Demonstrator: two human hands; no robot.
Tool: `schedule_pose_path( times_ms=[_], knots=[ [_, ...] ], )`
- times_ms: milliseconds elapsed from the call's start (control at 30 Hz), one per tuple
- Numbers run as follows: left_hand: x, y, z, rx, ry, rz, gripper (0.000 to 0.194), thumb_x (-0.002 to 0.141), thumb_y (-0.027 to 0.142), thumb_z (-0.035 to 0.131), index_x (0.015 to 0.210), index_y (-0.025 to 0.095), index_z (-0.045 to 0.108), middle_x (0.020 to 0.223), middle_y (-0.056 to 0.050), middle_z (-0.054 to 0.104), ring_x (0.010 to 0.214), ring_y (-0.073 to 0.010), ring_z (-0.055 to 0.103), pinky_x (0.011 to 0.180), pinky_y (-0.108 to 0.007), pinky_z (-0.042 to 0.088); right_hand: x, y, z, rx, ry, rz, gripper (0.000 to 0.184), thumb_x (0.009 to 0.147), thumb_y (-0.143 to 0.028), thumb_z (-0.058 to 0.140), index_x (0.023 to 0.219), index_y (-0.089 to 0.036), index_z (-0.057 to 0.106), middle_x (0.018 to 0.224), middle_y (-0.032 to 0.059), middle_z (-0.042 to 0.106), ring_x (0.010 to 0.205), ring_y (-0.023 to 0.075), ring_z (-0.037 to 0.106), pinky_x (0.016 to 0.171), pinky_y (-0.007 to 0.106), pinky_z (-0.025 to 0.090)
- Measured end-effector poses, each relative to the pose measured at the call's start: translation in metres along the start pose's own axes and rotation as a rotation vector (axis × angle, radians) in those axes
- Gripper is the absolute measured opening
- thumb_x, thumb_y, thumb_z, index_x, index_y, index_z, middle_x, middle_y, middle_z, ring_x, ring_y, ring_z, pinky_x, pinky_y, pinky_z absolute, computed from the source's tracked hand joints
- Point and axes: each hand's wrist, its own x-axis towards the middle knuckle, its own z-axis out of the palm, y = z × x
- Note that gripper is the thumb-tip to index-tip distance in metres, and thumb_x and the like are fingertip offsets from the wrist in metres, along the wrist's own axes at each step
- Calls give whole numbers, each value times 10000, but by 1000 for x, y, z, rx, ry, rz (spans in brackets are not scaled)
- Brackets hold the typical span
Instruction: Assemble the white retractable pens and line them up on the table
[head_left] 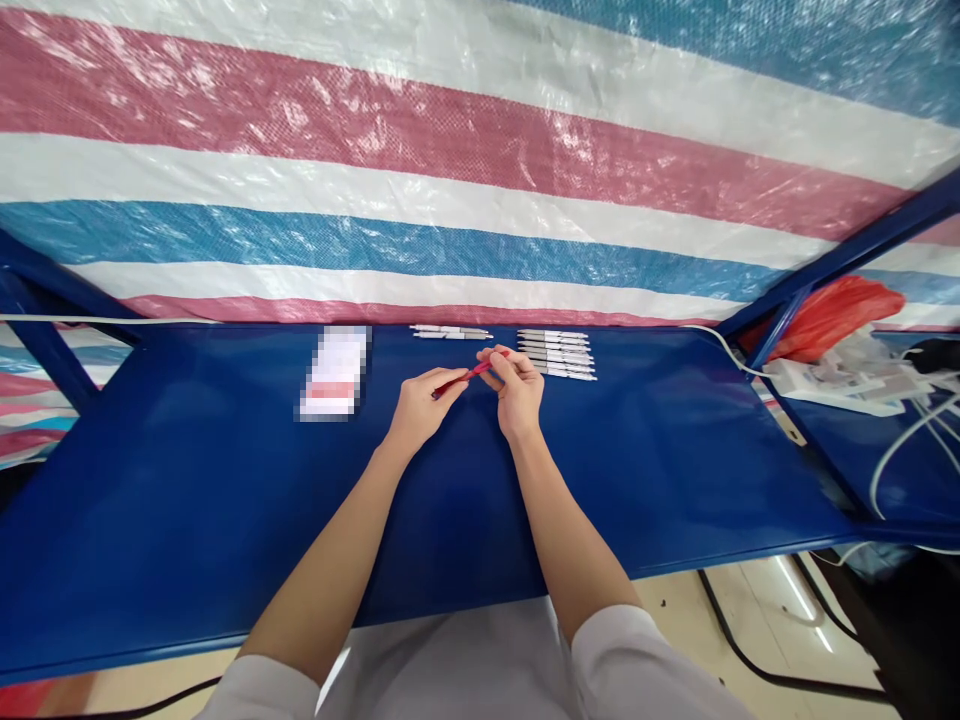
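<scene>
So in the head view, both hands are up over a blue table, near its far edge and around the middle. The left hand has its fingers closed on one end of a red pen, and the right hand is pinching the other end, so the pen sits at a slant between them.

Just past the hands, along the table's far edge, there's a small pair of white pens lying side by side. Right next to the right hand is a bigger row of white pens, stacked up one behind another, some of it close to the fingers. Off to the left, by the far edge too, lies a pale blurred-out rectangle, can't tell what it is.

Behind the table hangs a striped plastic sheet. Past the right edge there's a red plastic bag with white cables near it.
</scene>
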Motion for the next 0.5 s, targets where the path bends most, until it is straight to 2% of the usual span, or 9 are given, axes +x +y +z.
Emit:
schedule_pose_path(
  times_ms=[133,233,333,433,500],
  knots=[
    [-2,1,4,20,20,54,205,889,322,625,1025,217,737,994,-56,753,875,-196,710,800,-336,579,3,2,2,8,68,-6,389,608,-343,836,685,-217,475,791,-40,678,760,163,729,653,277,598],
    [-5,0,6,11,14,49,205,878,326,640,1025,225,742,995,-54,756,875,-199,712,811,-344,582,4,3,3,-6,80,12,377,618,-351,830,728,-223,493,769,-60,656,672,128,704,617,258,589],
    [-6,-2,4,-94,-41,-100,244,859,361,660,1036,216,744,979,-57,762,830,-201,720,794,-351,590,4,3,2,5,53,56,306,640,-347,810,823,-226,597,765,-53,670,706,130,707,613,239,582],
    [-5,-3,-3,-268,-150,-322,319,838,395,673,1070,186,738,892,-67,770,696,-190,716,672,-330,600,4,2,-1,26,-30,98,257,678,-334,782,874,-221,660,845,-23,713,816,150,722,650,243,591],
    [-4,0,-8,-359,-242,-403,326,838,406,669,1064,182,741,895,-81,769,695,-196,715,601,-310,584,5,1,-3,35,-87,108,231,679,-316,782,854,-219,667,878,-17,722,850,157,723,672,250,597]
  ],
)
